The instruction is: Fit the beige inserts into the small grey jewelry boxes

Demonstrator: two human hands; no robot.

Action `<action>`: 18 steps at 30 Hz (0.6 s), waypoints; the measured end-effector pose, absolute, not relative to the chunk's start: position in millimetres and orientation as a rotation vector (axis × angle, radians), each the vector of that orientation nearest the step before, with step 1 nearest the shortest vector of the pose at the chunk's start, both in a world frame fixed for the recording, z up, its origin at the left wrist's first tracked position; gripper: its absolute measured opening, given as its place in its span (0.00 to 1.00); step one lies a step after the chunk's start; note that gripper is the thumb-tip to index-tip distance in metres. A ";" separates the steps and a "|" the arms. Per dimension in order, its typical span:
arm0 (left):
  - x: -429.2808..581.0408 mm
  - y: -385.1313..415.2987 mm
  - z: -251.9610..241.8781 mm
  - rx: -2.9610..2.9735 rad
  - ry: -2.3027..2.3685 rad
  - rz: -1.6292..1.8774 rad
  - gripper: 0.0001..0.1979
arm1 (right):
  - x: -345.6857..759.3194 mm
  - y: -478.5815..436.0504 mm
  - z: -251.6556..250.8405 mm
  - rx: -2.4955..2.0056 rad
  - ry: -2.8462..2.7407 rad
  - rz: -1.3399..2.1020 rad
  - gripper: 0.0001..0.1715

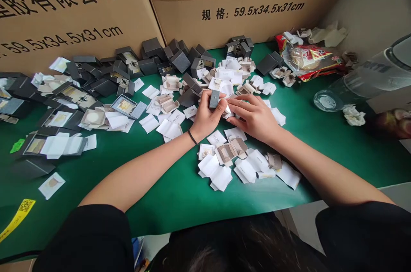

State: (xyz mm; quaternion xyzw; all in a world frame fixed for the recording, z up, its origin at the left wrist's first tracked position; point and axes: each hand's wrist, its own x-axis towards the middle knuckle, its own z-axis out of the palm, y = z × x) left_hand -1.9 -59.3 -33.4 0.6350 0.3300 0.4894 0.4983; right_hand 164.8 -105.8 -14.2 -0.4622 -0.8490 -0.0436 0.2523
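Observation:
My left hand (207, 113) is closed around a small dark grey box (214, 99), held upright between thumb and fingers above the table. Close beside it, my right hand (253, 115) has its fingers bent towards the left thumb. A bit of white paper (227, 112) shows at its fingertips, mostly hidden by them. Under and behind the hands lies a heap of white paper cards (226, 76) and torn beige cardboard inserts (245, 88). Nearer to me are more white folded papers (221, 176) and an opened beige insert (231, 150).
Many black boxes (104, 86), some opened, are piled along the back and left. Two large cardboard cartons (237, 28) stand behind the green table (180, 195). At right are a red food bag (311, 55), a clear plastic cup (362, 77) and crumpled tissue (353, 115). A yellow strip (17, 219) lies front left.

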 end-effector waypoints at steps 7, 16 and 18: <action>-1.1 -56.5 -35.6 1.463 0.833 1.202 0.22 | 165.5 -105.9 -17.2 -1.288 -2.404 -0.149 0.24; 0.2 -55.3 -37.8 1.375 0.845 1.185 0.22 | 169.1 -102.9 -19.7 -1.156 -2.304 -0.188 0.20; 0.2 -55.1 -39.2 1.365 0.843 1.184 0.21 | 169.7 -102.7 -17.4 -1.145 -2.329 -0.177 0.19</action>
